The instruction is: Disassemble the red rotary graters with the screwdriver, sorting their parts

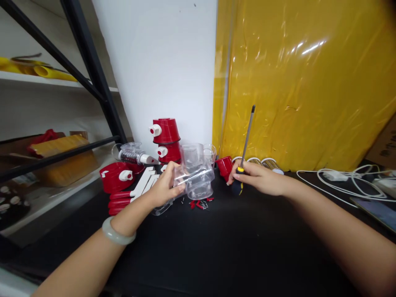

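My left hand [169,185] is closed around a clear plastic housing [199,181], raised a little above the black table. In my right hand [255,176] is a screwdriver [246,142] with a black and yellow handle, its dark tip pointing up. A red plastic part [225,167] lies just left of my right fingers, and I cannot tell whether they touch it. Below the clear housing, small red pieces and screws [200,204] are scattered on the table. Behind it, more clear parts [192,153] stand beside stacked red bases [167,134] with white knobs.
At left lie white and red handles [142,183], a red base [116,177] and a clear unit with a grater drum [131,154]. Metal drums [271,165] rest by the yellow-wrapped panel [303,82]. White cables [346,181] and a phone [375,212] are at right. A black shelf frame [93,53] borders the left.
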The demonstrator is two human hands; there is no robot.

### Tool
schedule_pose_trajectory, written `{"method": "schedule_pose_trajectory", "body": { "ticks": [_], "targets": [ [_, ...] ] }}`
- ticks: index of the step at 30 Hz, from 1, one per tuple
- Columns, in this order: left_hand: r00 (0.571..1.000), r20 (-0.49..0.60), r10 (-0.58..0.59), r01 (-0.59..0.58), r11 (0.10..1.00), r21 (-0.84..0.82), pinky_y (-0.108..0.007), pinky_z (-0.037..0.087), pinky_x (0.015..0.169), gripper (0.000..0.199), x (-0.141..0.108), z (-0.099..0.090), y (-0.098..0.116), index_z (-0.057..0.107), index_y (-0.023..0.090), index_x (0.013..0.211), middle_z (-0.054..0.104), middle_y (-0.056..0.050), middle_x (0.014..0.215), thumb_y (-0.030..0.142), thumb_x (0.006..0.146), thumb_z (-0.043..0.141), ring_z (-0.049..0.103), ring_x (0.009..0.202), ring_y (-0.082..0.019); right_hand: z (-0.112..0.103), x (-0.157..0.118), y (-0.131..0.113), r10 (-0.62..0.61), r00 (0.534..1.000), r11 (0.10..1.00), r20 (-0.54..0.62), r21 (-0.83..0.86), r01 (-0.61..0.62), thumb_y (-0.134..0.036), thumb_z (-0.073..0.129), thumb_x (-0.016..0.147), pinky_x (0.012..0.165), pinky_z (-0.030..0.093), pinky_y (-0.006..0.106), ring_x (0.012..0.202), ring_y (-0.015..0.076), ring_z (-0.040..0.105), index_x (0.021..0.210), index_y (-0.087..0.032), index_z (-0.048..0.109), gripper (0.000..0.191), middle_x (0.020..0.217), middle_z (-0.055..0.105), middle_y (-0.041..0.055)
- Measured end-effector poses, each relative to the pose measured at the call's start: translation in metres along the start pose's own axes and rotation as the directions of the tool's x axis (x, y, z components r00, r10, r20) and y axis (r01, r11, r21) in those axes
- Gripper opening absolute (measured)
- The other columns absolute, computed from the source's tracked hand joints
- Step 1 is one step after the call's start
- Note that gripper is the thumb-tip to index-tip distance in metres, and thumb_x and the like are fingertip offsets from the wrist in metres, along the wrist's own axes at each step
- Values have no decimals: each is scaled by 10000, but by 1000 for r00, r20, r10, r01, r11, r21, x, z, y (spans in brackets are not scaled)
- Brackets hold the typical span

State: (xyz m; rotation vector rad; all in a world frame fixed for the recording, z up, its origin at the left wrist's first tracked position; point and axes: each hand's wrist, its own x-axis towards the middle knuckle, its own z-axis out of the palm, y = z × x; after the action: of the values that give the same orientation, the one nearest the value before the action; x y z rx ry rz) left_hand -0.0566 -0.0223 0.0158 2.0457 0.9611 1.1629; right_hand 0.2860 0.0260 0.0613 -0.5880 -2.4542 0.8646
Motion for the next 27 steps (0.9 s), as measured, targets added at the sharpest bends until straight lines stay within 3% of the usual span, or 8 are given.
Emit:
{"method": "schedule_pose_trajectory", "body": {
  "ticks": [6, 10, 13, 17, 27],
  "targets": [
    [1000, -10, 29, -30, 998, -62, -286, 496, 633, 519, 0, 4, -8, 334, 244, 1099, 525, -94, 1159, 565, 846, 654, 564, 780, -150, 26, 10, 12, -1, 986, 982, -168, 186, 32, -461, 494, 997, 1034, 490, 376, 1165, 177, 597, 1010, -159, 478, 303, 1239, 592, 114],
    [998, -30, 58, -60, 995, -75, -291, 503, 632, 529, -1, 5, -8, 327, 249, 1102, 511, -86, 1152, 581, 846, 650, 558, 793, -155, 54, 16, 16, 25, 964, 951, -265, 304, 59, -422, 524, 947, 1124, 427, 404, 1356, 192, 471, 966, -178, 431, 262, 1289, 566, 118],
    [998, -33, 62, -65, 994, -83, -295, 501, 657, 540, -3, 6, -9, 338, 246, 1131, 516, -82, 1138, 564, 843, 667, 558, 817, -160, 69, 19, 16, 40, 973, 928, -227, 369, 47, -373, 585, 882, 1137, 408, 424, 1341, 222, 489, 912, -172, 452, 243, 1228, 603, 128],
    [996, -51, 80, -85, 989, -117, -297, 504, 651, 541, -4, 7, -7, 343, 252, 1133, 525, -78, 1148, 543, 831, 684, 564, 812, -162, 74, 21, 14, 87, 964, 892, -251, 451, 37, -406, 580, 878, 1184, 349, 422, 1360, 209, 470, 896, -176, 423, 280, 1263, 590, 130],
    [989, -117, 89, -119, 953, -278, -279, 493, 589, 502, -2, 9, 4, 455, 235, 1096, 609, -51, 1041, 473, 763, 746, 585, 681, -143, 81, 27, 13, 135, 963, 829, -232, 559, 19, -472, 651, 832, 1125, 426, 398, 1214, 199, 592, 873, -169, 409, 389, 1151, 635, 122]
  ]
}}
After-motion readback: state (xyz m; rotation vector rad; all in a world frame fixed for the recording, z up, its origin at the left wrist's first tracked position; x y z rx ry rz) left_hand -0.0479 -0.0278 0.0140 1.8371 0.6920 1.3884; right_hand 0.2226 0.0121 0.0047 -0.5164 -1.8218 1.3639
